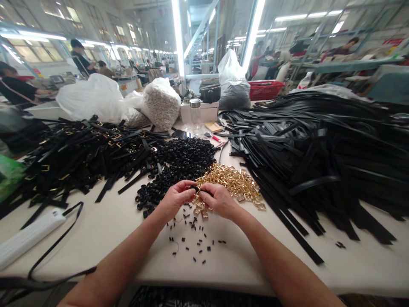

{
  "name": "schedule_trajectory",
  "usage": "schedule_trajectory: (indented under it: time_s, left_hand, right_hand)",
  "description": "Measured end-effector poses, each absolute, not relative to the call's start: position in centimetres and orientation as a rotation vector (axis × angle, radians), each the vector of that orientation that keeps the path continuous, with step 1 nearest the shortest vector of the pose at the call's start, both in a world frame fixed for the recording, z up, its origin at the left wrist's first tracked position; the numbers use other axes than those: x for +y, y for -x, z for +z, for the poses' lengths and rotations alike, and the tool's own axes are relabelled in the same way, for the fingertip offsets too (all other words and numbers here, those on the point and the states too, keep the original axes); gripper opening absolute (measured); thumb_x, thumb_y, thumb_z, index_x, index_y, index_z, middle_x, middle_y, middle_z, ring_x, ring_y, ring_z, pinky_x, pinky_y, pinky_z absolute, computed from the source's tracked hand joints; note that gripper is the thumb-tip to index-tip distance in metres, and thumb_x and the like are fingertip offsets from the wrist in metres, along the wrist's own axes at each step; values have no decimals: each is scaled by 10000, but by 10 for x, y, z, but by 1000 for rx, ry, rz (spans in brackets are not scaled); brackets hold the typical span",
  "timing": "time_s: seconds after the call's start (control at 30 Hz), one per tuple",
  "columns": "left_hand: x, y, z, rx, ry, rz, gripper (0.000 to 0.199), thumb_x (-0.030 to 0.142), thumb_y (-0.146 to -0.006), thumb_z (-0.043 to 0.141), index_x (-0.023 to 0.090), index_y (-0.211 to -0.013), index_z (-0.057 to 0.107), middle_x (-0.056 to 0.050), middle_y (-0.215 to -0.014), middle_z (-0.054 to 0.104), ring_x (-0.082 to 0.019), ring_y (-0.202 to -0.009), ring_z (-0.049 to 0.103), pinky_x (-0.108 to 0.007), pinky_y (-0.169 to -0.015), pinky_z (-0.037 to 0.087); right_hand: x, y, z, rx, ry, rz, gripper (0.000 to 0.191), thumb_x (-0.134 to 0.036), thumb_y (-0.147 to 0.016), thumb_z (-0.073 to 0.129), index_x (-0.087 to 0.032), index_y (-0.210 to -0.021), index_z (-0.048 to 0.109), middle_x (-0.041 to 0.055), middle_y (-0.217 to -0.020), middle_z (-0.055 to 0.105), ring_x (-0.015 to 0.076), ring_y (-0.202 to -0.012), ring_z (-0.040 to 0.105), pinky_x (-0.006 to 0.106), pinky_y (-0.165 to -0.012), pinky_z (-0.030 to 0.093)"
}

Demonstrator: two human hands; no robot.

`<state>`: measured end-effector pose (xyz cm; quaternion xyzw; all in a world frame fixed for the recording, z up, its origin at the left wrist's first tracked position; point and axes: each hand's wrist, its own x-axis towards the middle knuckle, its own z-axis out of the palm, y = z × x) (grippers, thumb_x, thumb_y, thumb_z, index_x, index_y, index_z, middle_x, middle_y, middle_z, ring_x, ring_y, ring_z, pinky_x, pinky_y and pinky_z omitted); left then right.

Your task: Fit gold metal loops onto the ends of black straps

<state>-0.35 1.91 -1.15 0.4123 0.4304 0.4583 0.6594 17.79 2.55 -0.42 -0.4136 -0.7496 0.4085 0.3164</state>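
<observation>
My left hand (177, 198) and my right hand (220, 199) meet near the middle of the table, thumbs and fingertips pinched together. Between them is a small black piece (194, 188), mostly covered by the fingers; it looks like a belt loop. Just behind my left hand lies a heap of black belt loops (188, 155). Gold buckles (234, 181) are piled behind and beside my right hand. Tiny black bits (200, 244) are scattered on the tabletop below my hands.
Black straps with buckles (79, 149) are heaped at left, long black straps (319, 162) at right. A white power strip (35, 234) with a black cord lies front left. Behind stand filled plastic bags (161, 102), a glass jar (195, 113) and a red basket (265, 89). People work farther back.
</observation>
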Motion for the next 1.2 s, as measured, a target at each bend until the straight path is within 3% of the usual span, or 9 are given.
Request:
schedule_trajectory:
  time_s: [0.2, 0.43, 0.7, 0.9, 1.03, 1.2]
  left_hand:
    - [15, -3, -11, 1052, -1088, 1078, 283, 269, -656, 806, 154, -902, 730, -20, -790, 696, -94, -640, 585, -202, -605, 478]
    - [25, 5, -12, 933, -693, 1165, 282, 212, -625, 813, 157, -868, 681, 33, -706, 637, -31, -534, 561, -127, -532, 482]
    - [21, -2, -20, 859, -534, 998, 289, 172, -641, 820, 135, -885, 670, 14, -727, 651, -11, -493, 560, -88, -492, 486]
    - [18, -6, -21, 875, -618, 1037, 344, 233, -608, 857, 156, -826, 602, 54, -664, 587, -1, -466, 498, -79, -427, 398]
    - [16, -6, -17, 851, -729, 1062, 331, 252, -631, 841, 155, -741, 545, 63, -629, 548, -17, -485, 495, -111, -455, 397]
    - [15, -1, -17, 815, -804, 1041, 257, 287, -695, 787, 155, -803, 594, 16, -696, 621, -74, -610, 592, -175, -592, 482]
  right_hand:
    - [26, -178, -6, -2078, 1107, 902, 134, -164, -872, 522, -171, -826, 648, -12, -681, 624, 107, -601, 540, 211, -578, 367]
    - [28, -183, -1, -2216, 1148, 836, 183, -202, -876, 534, -177, -699, 570, -41, -611, 543, 97, -560, 458, 217, -545, 292]
    - [22, -170, -13, -2108, 1009, 790, 147, -208, -886, 536, -184, -760, 607, -11, -696, 612, 111, -610, 519, 220, -610, 371]
    - [24, -171, -18, -2105, 991, 769, 219, -272, -909, 546, -182, -720, 611, -19, -671, 599, 100, -593, 500, 214, -596, 350]
    - [26, -174, -17, -2095, 988, 852, 302, -313, -930, 511, -176, -670, 583, -37, -616, 553, 87, -555, 464, 209, -565, 332]
    - [25, -178, -7, -2090, 1062, 808, 334, -288, -891, 524, -175, -579, 502, -52, -535, 449, 79, -511, 402, 215, -517, 276]
